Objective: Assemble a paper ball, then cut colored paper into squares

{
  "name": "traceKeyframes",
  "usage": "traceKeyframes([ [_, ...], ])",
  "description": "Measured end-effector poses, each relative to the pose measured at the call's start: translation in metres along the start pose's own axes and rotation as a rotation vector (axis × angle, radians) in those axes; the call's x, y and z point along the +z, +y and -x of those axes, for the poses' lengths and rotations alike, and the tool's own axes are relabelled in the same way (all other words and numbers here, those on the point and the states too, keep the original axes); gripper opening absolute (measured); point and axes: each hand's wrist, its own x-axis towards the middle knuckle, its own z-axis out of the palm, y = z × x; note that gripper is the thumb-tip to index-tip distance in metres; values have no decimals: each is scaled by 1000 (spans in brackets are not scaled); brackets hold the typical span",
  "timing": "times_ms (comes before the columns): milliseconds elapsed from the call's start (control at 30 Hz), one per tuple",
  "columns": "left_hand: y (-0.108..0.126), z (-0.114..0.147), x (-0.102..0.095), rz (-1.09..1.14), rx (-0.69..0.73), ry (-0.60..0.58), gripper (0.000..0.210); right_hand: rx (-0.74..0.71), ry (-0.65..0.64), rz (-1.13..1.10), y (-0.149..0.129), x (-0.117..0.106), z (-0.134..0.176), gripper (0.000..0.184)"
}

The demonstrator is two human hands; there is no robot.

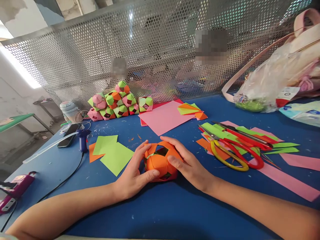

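An orange folded-paper ball point(157, 162) with star-shaped openings rests on the blue table in front of me. Some green and red paper shows at its sides and through the gaps. My left hand point(137, 173) curves round its left side, thumb along the front and fingertips near the top. From the right, my right hand point(191, 166) holds it, with the thumb on the front face and the index finger reaching over the top edge. The undersides of both hands are partly hidden.
Left of the ball lie green paper squares point(117, 157), a hot glue gun point(83, 140) and a phone point(68, 135). Scissors point(233, 153) and a red-handled cutter point(252, 136) lie on paper scraps at right. Several paper balls point(113, 100) are stacked by the perforated metal screen point(160, 43), near pink sheets point(162, 116).
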Motion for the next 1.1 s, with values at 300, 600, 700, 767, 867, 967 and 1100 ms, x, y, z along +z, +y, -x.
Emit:
traceKeyframes([
  [300,0,1,-3,39,-5,6,68,-74,27,46,8,3,1,60],
  [600,-1,0,-12,91,-3,-26,63,-75,-14,66,10,3,3,71],
  [700,0,0,-15,108,-9,-47,62,-90,-32,66,12,2,4,81],
  [767,1,0,-16,114,-17,-57,61,-113,-54,64,13,1,4,84],
  [867,2,0,-18,103,-15,-62,63,-128,-93,79,11,-1,4,70],
  [967,-1,-1,-19,86,12,-66,66,-138,-101,109,7,-3,4,63],
  [1100,-5,-3,-18,41,65,-76,65,-169,-101,163,7,-2,4,66],
])
